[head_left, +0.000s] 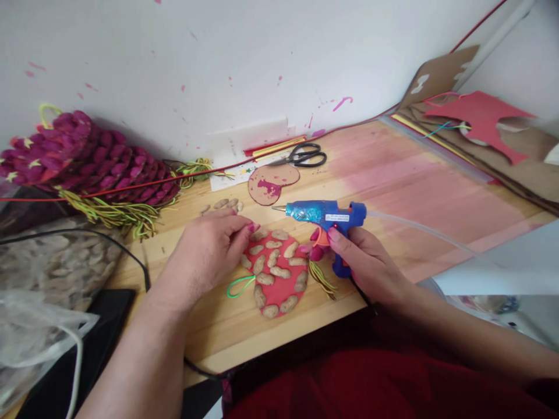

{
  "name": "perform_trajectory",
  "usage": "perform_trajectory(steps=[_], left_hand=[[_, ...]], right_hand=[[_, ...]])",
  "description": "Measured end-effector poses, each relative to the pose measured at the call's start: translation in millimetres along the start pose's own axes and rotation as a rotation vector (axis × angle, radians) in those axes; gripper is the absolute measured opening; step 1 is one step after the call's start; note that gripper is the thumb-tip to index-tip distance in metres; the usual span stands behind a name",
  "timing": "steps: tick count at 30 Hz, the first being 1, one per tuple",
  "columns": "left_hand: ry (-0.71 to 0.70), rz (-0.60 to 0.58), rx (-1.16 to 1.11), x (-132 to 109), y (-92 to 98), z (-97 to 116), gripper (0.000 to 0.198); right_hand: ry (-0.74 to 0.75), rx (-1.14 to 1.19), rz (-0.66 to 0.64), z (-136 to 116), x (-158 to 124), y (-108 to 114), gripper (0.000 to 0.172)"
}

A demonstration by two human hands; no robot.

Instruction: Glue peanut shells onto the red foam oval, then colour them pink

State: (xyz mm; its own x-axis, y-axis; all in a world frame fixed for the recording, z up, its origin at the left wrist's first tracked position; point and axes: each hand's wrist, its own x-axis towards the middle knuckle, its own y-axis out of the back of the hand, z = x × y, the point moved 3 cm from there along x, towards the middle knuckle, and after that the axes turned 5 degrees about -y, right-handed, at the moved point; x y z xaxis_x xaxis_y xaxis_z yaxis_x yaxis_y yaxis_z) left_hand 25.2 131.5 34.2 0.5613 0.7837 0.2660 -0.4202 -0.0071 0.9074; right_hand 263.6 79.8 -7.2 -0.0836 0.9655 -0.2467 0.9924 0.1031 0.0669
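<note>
My right hand (364, 256) grips a blue glue gun (312, 214), with a finger at its orange trigger and the metal nozzle pointing left. Below the nozzle, a red heart-shaped piece (283, 286) lies on the table, covered with several unshelled peanuts (279, 272). A green cord loop sticks out at its left, and a yellow-green and brown tassel (322, 279) at its right. At the heart's upper left edge, my left hand (218, 241) has thumb and fingers pinched on a peanut (258, 235), partly hidden by the fingertips.
Behind lie loose peanuts (229, 203), a stained heart-shaped piece (271, 185) and black scissors (305, 155). Stacked purple peanut-covered pieces (117, 157) stand at left, above a clear bag of peanuts (74, 262). At right, a cardboard box (502, 152) holds red scrap (484, 119). A red cord (174, 177) crosses the left.
</note>
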Motion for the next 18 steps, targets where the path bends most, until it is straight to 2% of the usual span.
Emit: perform_trajectory(steps=[7, 14, 18], left_hand=[[0.054, 0.044, 0.031, -1.4, 8.0, -3.9, 0.028], [0.03, 0.003, -0.066, -1.9, 9.5, -1.1, 0.019], [0.03, -0.065, -0.087, -3.2, 3.7, -1.7, 0.015]], right_hand=[[0.002, 0.003, 0.023, 1.6, -0.1, 0.0, 0.04], [-0.021, 0.014, 0.031, -0.4, -1.3, -2.2, 0.039], [-0.017, 0.015, 0.035, -0.6, -1.5, -2.1, 0.038]])
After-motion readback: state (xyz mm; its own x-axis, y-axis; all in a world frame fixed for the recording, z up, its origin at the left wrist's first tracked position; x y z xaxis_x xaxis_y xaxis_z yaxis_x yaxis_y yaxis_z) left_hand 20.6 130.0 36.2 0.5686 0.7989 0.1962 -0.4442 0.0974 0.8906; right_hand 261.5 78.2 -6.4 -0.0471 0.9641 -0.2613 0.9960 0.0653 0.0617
